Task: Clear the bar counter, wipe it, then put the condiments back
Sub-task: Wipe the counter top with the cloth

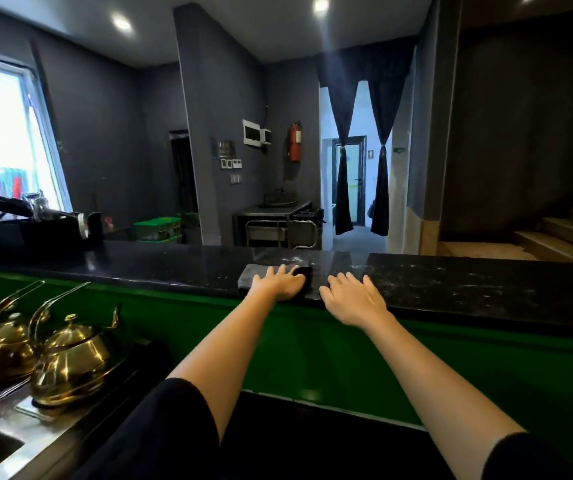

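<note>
- Our left hand [283, 285] pressed flat, fingers straight, on the dark cloth [254, 274] at the near edge of the bar counter [451, 285].
- Our right hand [354, 300] lay open just beside it (palm on bare stone).
- The cloth's far corner blended into the black top.

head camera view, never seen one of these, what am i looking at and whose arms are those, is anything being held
There is no machine here. A person wears a camera on the head, so this single picture looks forward and down along their own bare arms. Both arms reach to a black stone bar counter. The left hand lies flat, fingers straight, on a dark grey cloth spread on the counter, as for wiping. The right hand lies open on the stone beside the cloth. Neither hand grips anything. At lower left, below the counter, stand brass teapots.
</note>
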